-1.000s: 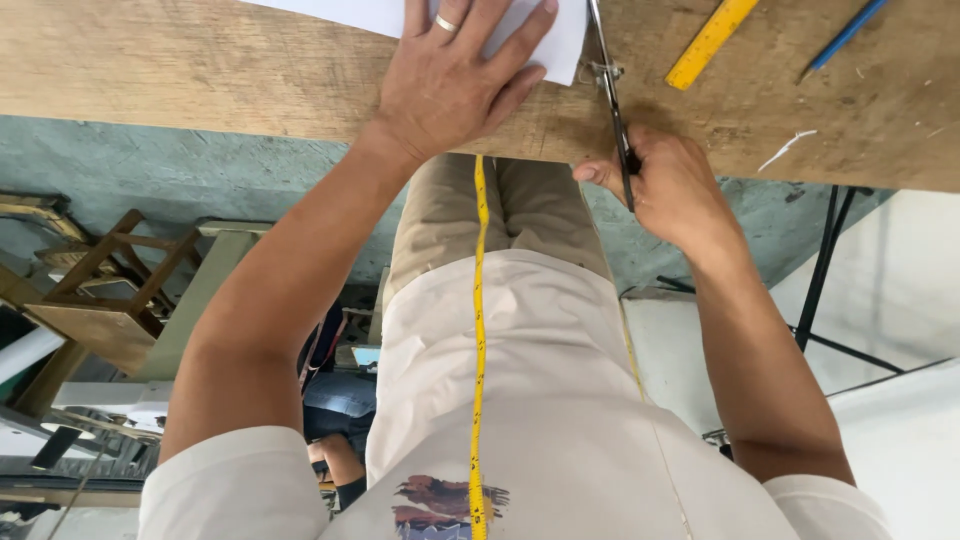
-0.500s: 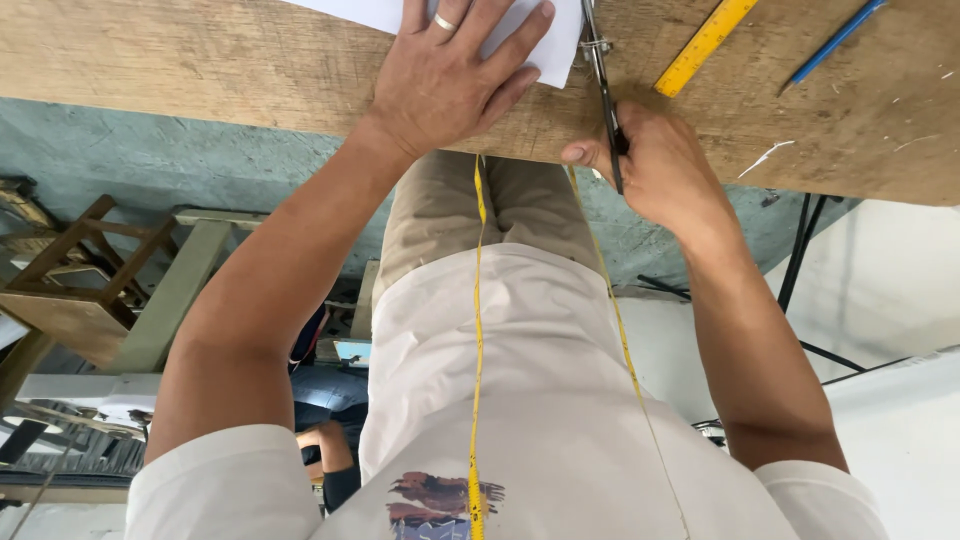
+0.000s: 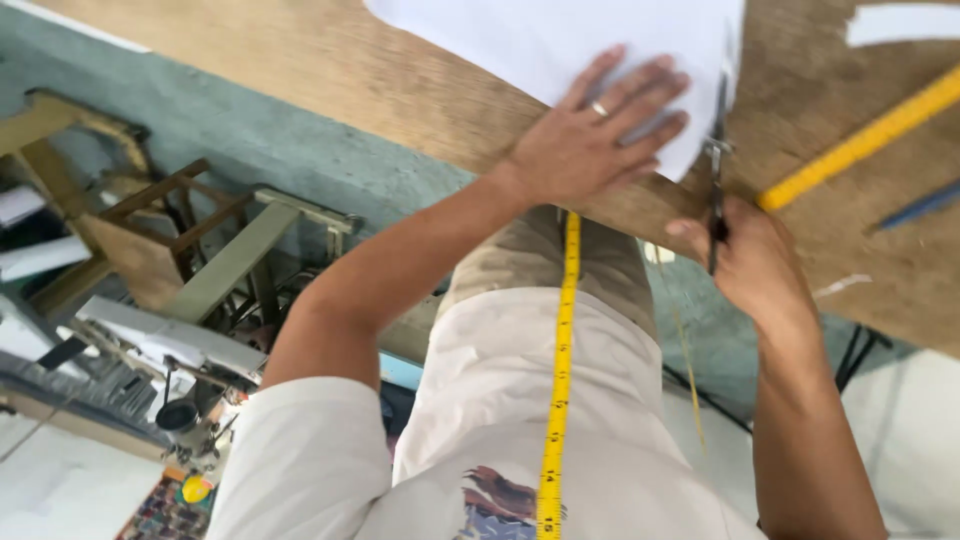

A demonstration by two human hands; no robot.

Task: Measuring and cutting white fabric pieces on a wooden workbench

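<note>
One white sheet (image 3: 560, 45) is being pinned flat by the left hand (image 3: 590, 145) near the tabletop (image 3: 300, 60) edge (fingers spread) while scissors (image 3: 716, 170), gripped by the right hand (image 3: 755, 260), are being worked along its side; a steady straight advance is probably being called for.

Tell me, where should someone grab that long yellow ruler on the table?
Probably near the middle of the ruler, pinching its two long edges from above. It lies flat and slanted on the wooden table, so nothing sticks up to hold. Its lower end sits close to the right hand holding the scissors, so I'd come in from the far, upper end. The left hand presses the white paper.
</note>
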